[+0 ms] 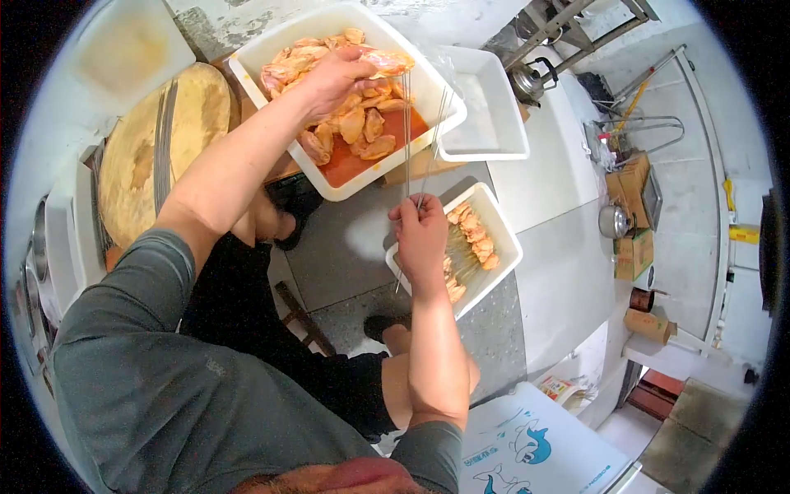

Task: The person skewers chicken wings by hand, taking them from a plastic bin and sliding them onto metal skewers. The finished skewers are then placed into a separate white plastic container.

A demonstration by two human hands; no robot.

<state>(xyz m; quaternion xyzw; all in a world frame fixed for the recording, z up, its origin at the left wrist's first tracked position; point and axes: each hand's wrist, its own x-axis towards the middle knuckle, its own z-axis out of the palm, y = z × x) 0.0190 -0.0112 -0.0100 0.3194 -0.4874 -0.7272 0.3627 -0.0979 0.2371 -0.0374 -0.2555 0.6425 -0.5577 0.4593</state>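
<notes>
My left hand [336, 81] is closed on a raw, marinated chicken wing [387, 62] above a large white tub [336, 191]. Inside that tub lie several more chicken wings [352, 125] in reddish liquid. Lower and to the right, my right hand [422, 235] grips several thin metal skewers [407, 140]. Some of them run up to the wing in my left hand; others slant toward the tub's rim. Beside my right hand stands a smaller white tub [508, 257] with skewered meat [473, 230] in it, the skewers side by side. My right hand partly covers this tub.
A second white tub [485, 152] adjoins the large one. At left is a round wooden chopping block [197, 107]. A kettle [533, 81], a small pot [613, 221] and boxes [632, 255] are to the right. A white chest with dolphin pictures [543, 449] is at lower right.
</notes>
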